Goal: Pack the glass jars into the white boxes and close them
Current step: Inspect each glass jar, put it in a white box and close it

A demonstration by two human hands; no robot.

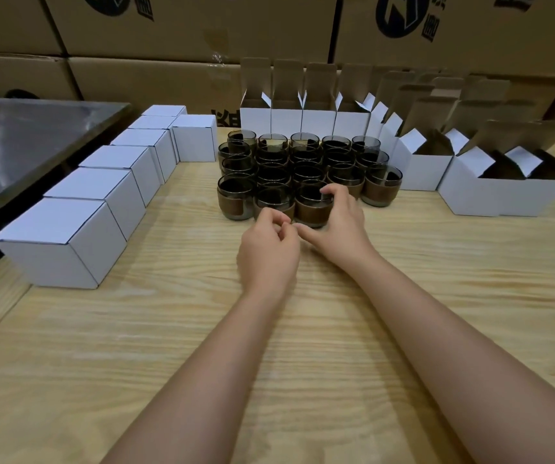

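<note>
The step in hand is the pick-up of a jar. The right hand (pixel 336 219) is on the front jar (pixel 310 213) of the block of jars (pixel 306 159), which stands at 12 o'clock on the table (pixel 202 329). Its fingers curl over the far rim and its thumb lies low on the near side, so it grips the jar, which stands upright on the wood, touching its neighbours.

The left hand (pixel 269 249) sits just beside it at 9 o'clock, in front of the next jar. Its fingers are curled, thumb near forefinger, and I cannot tell whether they pinch anything.

Closed boxes (pixel 68 242) run in a row from 9 to 11 o'clock, so part of the work looks done. Open boxes (pixel 477 199), flaps up, wait from 12 round to 2 o'clock.

Next, I judge, the jar must be lifted straight up, clear of the others, and carried to 2 o'clock, to the nearest open box. It should be lowered in upright, then the flaps folded and the lid tucked in. The left hand could steady the box.
</note>
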